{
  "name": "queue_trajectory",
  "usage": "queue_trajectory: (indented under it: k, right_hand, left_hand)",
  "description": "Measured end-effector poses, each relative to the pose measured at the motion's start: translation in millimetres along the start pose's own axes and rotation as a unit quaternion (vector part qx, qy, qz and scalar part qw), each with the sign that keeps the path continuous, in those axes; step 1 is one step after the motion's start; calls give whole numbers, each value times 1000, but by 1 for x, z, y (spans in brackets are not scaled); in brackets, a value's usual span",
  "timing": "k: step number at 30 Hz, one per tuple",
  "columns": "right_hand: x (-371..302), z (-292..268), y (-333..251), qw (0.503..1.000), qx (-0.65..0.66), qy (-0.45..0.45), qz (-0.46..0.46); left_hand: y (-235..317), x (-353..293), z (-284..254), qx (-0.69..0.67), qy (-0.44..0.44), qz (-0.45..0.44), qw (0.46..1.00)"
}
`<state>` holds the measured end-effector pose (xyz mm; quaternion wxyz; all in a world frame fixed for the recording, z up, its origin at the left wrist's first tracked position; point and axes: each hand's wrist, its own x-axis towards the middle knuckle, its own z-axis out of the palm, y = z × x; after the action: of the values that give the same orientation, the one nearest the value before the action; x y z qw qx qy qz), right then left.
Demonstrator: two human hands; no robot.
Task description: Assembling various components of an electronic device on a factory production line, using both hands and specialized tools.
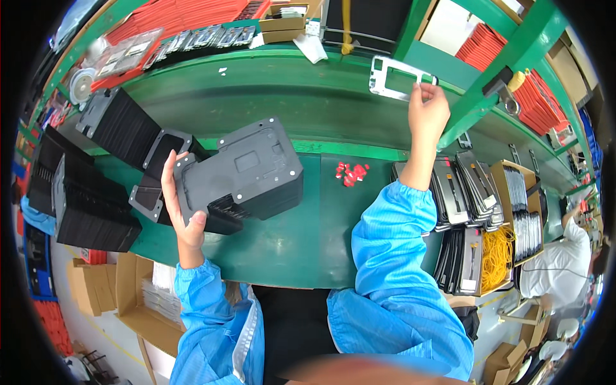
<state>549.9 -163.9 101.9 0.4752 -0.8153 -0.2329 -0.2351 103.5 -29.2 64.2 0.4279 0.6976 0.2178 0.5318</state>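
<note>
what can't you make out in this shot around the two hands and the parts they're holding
Head view only:
- Left hand: palm hidden behind the black fixture block it grips.
- Right hand: fingertips cover the corner of the grey metal frame.
- Small red pieces: too small to identify.
- Stacked black plates: count blurred near the rim.

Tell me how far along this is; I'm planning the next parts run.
Already handled, apparently: a silver frame that the right hand holds by its corner over the green belt. In hand: the left hand grips a black frame at the dark fixture block. Left: long rows of black frames stacked at the left.
</note>
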Motion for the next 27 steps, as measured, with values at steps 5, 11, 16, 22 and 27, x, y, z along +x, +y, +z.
queue_trajectory:
  k: [5,11,16,22,27]
  right_hand:
    - [-14,-45,-74,997,54,-11,-58]
    - [-72,-52,-154,965,121,-69,-221]
    - [-130,-46,-197,933,119,-174,-291]
    - [-156,-43,-201,917,32,-269,-294]
    - [-160,-45,-201,903,-1,-287,-319]
  left_hand:
    - [1,-3,-1,-2,9,3,1000]
    - [3,-2,-2,-34,2,-13,999]
    - [-3,0,-3,-77,3,-13,997]
    - [-5,-3,-12,-103,-25,-2,994]
    - [-6,-1,-10,-115,-18,-16,993]
